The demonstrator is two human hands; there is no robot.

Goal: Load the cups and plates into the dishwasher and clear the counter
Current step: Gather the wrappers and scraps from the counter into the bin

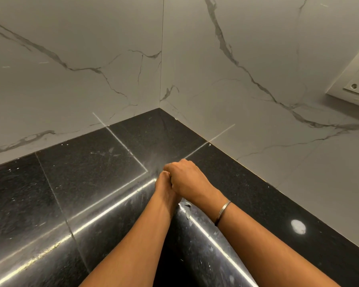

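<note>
Over the inner corner of the black counter point(81, 172), the right hand point(188, 179) wraps the left hand point(163, 184) — clasped, carrying nothing, probably since this stretch holds no dishes — cups, plates and dishwasher out of view

Both forearms extended forward, converging. Right hand point(188, 179) lies over left hand point(163, 185), its fingers curled round it. Left fingers mostly hidden.

I find no legible text, label, brand or number; the wall socket plate point(354, 79) carries no marking I can read.
</note>
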